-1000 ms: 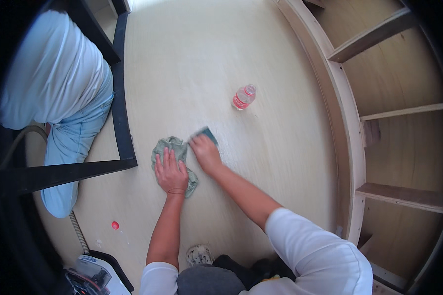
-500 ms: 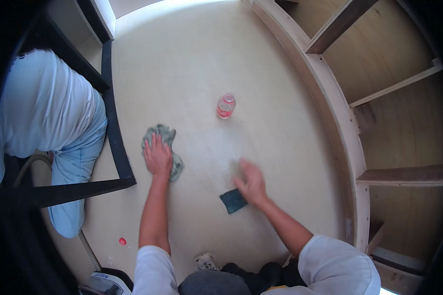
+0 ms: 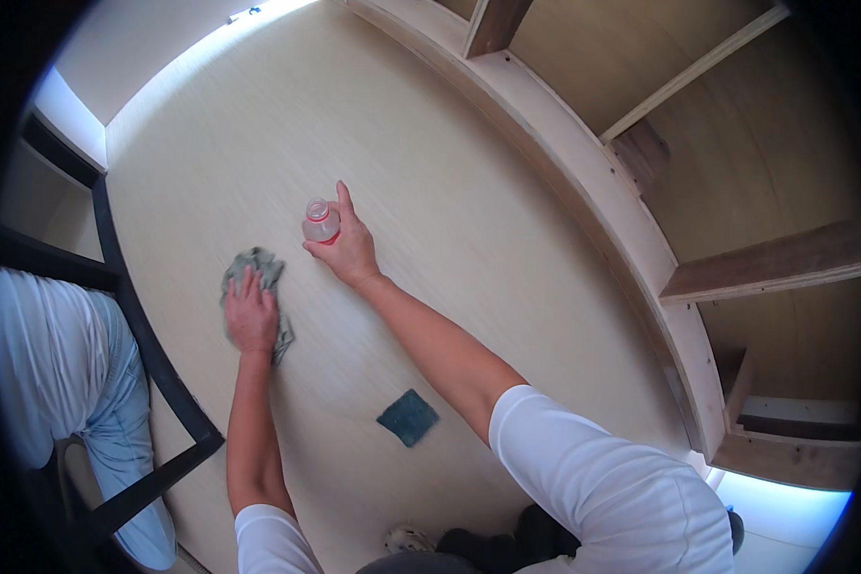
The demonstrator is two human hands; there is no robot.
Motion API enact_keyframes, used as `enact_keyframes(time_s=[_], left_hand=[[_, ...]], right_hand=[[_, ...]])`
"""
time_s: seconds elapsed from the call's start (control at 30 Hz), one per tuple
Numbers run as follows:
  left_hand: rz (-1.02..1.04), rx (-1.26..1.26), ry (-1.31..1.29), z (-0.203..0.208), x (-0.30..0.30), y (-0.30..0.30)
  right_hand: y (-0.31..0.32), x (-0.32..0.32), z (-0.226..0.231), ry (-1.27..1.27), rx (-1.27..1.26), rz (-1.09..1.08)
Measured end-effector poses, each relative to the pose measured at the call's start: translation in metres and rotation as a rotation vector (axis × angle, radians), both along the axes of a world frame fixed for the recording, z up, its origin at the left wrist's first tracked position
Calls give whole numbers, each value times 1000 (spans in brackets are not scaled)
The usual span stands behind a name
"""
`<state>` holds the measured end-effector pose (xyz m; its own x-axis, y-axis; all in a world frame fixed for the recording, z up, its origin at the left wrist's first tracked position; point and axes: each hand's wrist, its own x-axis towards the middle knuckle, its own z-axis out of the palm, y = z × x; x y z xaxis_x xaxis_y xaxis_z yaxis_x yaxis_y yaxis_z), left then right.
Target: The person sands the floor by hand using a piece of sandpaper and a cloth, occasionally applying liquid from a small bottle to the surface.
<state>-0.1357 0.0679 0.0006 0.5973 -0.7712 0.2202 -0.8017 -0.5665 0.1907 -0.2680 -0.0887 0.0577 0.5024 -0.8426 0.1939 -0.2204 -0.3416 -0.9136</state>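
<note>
My left hand (image 3: 251, 314) lies flat on a crumpled grey-green cloth (image 3: 282, 335), fingers spread and pressing it against the pale floor panel. Further forward and to the right, my right hand (image 3: 352, 251) is around a small clear plastic bottle (image 3: 318, 222) with a red label. Its thumb lies across the bottle's lower part and its index finger points away from it. The bottle has no cap on its neck; part of its body is hidden by the hand. A dark green scouring pad (image 3: 408, 418) lies flat below my right forearm.
A black frame (image 3: 163, 368) runs along the left, with a person in a white top and light blue jeans (image 3: 115, 383) beyond it. At the right stands an open wooden framework (image 3: 631, 210) with crosspieces. A shoe (image 3: 408, 539) shows at the bottom edge.
My right hand has moved from beside the scouring pad forward to the bottle and closed round it. My left hand stays on the cloth. The whole view has turned and shifted.
</note>
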Motion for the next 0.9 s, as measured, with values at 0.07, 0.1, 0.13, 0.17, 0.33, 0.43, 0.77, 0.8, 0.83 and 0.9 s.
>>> enact_keyframes(time_s=[0.07, 0.1, 0.13, 0.17, 0.33, 0.43, 0.77, 0.8, 0.83, 0.9], left_hand=[[-133, -76, 25, 4, -33, -11], [-188, -96, 43, 7, -51, -13], [-241, -102, 17, 8, -71, -11], [-293, -126, 6, 11, -93, -16], [-604, -181, 126, 22, -210, 3], [-896, -161, 114, 21, -284, 33], [-343, -319, 199, 23, -158, 80], [-183, -281, 195, 14, -107, 84], [-78, -118, 53, 8, -60, 90], [8, 54, -55, 4, -54, 77]], right_hand=[[9, -10, 1, -20, -8, -68], [13, -23, 4, -37, -12, -132], [19, -38, 6, -72, -12, -200], [20, -57, 10, -106, -1, -252], [60, -184, 28, -25, 0, -504], [88, -260, 32, -13, 3, -597], [160, -394, 7, 258, 75, -656], [161, -389, 5, 225, 106, -608], [159, -380, 7, 196, 106, -589], [161, -387, 3, 151, 177, -583]])
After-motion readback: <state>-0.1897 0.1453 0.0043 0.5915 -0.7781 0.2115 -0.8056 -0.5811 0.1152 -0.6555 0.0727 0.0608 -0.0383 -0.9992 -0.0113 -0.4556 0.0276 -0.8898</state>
